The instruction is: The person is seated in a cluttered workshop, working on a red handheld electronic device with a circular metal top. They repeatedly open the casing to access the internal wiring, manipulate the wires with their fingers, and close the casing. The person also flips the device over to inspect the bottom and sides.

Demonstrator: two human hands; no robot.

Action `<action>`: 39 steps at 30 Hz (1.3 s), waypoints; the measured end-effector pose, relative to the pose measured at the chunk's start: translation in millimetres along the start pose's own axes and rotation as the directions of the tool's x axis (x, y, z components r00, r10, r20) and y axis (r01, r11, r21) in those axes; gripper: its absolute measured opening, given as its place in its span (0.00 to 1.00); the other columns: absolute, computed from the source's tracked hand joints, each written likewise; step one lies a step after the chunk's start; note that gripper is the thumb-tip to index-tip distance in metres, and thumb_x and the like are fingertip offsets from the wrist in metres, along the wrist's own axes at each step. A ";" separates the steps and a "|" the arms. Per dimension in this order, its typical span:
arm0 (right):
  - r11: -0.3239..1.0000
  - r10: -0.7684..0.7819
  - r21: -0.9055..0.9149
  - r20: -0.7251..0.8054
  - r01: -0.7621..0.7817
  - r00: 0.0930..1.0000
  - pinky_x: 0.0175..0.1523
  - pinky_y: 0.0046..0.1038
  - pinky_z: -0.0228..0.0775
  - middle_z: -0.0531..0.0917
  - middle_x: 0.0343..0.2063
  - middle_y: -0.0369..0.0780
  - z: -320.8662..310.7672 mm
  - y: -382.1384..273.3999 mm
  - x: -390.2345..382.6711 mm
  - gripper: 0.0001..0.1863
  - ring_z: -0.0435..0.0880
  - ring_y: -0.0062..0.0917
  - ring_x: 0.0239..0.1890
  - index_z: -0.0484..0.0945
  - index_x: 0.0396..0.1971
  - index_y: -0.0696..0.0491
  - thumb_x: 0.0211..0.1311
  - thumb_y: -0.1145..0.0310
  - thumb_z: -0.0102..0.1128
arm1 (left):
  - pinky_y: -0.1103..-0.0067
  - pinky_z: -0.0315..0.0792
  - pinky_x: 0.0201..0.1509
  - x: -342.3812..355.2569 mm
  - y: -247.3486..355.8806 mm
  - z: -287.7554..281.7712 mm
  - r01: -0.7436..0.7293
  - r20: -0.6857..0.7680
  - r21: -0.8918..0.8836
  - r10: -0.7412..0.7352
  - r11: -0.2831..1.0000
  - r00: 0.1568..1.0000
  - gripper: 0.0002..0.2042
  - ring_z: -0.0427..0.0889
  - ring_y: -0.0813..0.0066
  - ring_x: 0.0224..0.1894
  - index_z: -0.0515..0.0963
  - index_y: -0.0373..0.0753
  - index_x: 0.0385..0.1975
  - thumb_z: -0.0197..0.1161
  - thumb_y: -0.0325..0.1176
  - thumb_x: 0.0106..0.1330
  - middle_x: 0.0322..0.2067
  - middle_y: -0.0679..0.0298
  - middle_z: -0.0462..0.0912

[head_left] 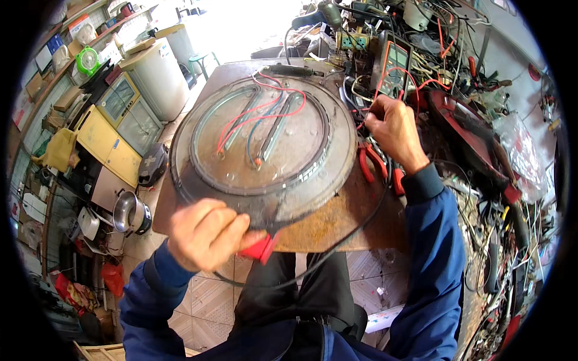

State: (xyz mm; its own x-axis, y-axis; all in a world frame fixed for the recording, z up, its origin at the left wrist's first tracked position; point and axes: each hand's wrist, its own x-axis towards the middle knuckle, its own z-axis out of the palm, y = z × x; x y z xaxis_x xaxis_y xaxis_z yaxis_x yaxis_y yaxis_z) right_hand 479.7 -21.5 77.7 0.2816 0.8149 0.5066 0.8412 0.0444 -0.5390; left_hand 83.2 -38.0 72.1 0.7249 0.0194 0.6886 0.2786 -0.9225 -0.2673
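A round, dark metal heating plate (289, 174) with a ring-shaped element lies on the wooden table in front of me. Red and blue wires (304, 99) run loosely over its face. My left hand (208, 234) is closed on a red handle (260, 248) at the plate's near edge. To the right of the plate, my right hand (394, 129) pinches a thin red test lead (415, 90); its tip is mostly hidden by the fingers. The lead loops near a multimeter (395, 63) standing behind the hand. Red-handled pliers (372, 163) lie below the right hand.
Black cable (355, 231) arcs past the table's near edge. At right stand a red shell-like cover (469, 135) and tangled wires and tools (512, 253). A metal pot (128, 212) is on the floor at left, beyond it a yellow cabinet (108, 144) and a pale cylinder-shaped appliance (158, 78).
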 end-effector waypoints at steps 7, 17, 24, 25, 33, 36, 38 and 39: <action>0.996 -0.055 -0.071 0.034 0.057 0.998 0.45 0.50 0.80 0.87 0.31 0.54 19.7 -0.5 -94.0 0.07 0.89 0.53 0.38 0.83 0.34 0.58 0.57 0.72 0.68 | 0.72 0.80 0.31 5.5 6.3 -4.0 -0.018 0.037 0.058 0.016 0.998 0.999 0.21 0.84 0.64 0.33 0.86 0.36 0.38 0.86 0.32 0.44 0.33 0.62 0.83; 0.977 -0.182 -0.121 -0.044 0.175 0.982 0.46 0.47 0.80 0.84 0.36 0.48 39.2 8.9 -140.3 0.10 0.86 0.49 0.43 0.81 0.39 0.55 0.59 0.70 0.70 | 0.71 0.80 0.30 10.4 6.4 -10.0 -0.116 0.094 0.142 0.103 0.983 0.990 0.19 0.84 0.65 0.32 0.85 0.37 0.37 0.86 0.33 0.47 0.31 0.64 0.84; 0.949 -0.314 -0.071 -0.294 0.307 0.903 0.51 0.42 0.81 0.84 0.44 0.45 29.2 -27.4 -154.2 0.21 0.85 0.44 0.47 0.84 0.46 0.55 0.51 0.72 0.79 | 0.75 0.78 0.28 10.9 3.1 -10.1 -0.125 0.055 0.121 0.119 0.985 0.991 0.15 0.81 0.69 0.31 0.82 0.40 0.30 0.83 0.37 0.53 0.27 0.67 0.79; 0.922 -0.381 -0.059 -0.313 0.382 0.870 0.52 0.42 0.81 0.84 0.45 0.45 22.4 -42.6 -157.4 0.22 0.85 0.43 0.48 0.84 0.46 0.55 0.50 0.71 0.81 | 0.75 0.78 0.28 10.9 3.1 -9.5 -0.108 0.043 0.110 0.104 0.988 0.994 0.15 0.81 0.69 0.31 0.82 0.40 0.30 0.83 0.37 0.53 0.27 0.67 0.79; 0.676 -0.737 -0.084 -0.104 0.733 0.668 0.59 0.45 0.77 0.83 0.48 0.46 23.4 -122.5 -140.7 0.22 0.83 0.44 0.53 0.82 0.46 0.56 0.51 0.66 0.77 | 0.72 0.80 0.29 -1.4 2.7 0.8 -0.019 -0.069 0.077 0.024 0.997 0.997 0.15 0.83 0.65 0.30 0.84 0.41 0.32 0.84 0.37 0.50 0.29 0.66 0.82; 0.594 -0.793 -0.127 0.071 0.794 0.605 0.54 0.42 0.76 0.81 0.42 0.44 22.9 -129.2 -134.2 0.17 0.82 0.40 0.47 0.82 0.45 0.59 0.58 0.67 0.68 | 0.71 0.82 0.32 -9.7 1.5 0.7 0.011 -0.067 0.071 -0.006 0.997 0.998 0.16 0.84 0.64 0.33 0.84 0.40 0.35 0.84 0.38 0.51 0.32 0.64 0.84; 0.487 -0.842 -0.224 0.137 0.844 0.522 0.51 0.37 0.76 0.79 0.36 0.42 19.3 -136.6 -132.3 0.19 0.81 0.35 0.43 0.82 0.45 0.62 0.56 0.68 0.65 | 0.70 0.83 0.34 -11.8 1.7 1.0 0.031 -0.087 0.035 -0.028 0.999 0.996 0.17 0.85 0.64 0.34 0.84 0.39 0.35 0.84 0.38 0.51 0.33 0.63 0.84; 0.454 -0.851 -0.257 0.158 0.853 0.500 0.49 0.35 0.77 0.78 0.36 0.42 19.1 -138.1 -133.4 0.19 0.81 0.34 0.42 0.82 0.46 0.63 0.55 0.68 0.65 | 0.70 0.83 0.36 -12.0 2.3 0.5 0.070 -0.108 0.000 -0.070 0.998 0.992 0.17 0.85 0.63 0.35 0.84 0.39 0.35 0.83 0.39 0.52 0.34 0.63 0.84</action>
State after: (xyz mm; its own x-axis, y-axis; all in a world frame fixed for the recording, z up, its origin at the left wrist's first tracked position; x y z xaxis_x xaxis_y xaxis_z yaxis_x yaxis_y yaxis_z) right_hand 317.1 -125.3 71.7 -0.6481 0.4615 0.6057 0.7407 0.5670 0.3605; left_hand 75.4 -40.2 62.8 0.6316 0.0420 0.7741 0.3288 -0.9188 -0.2184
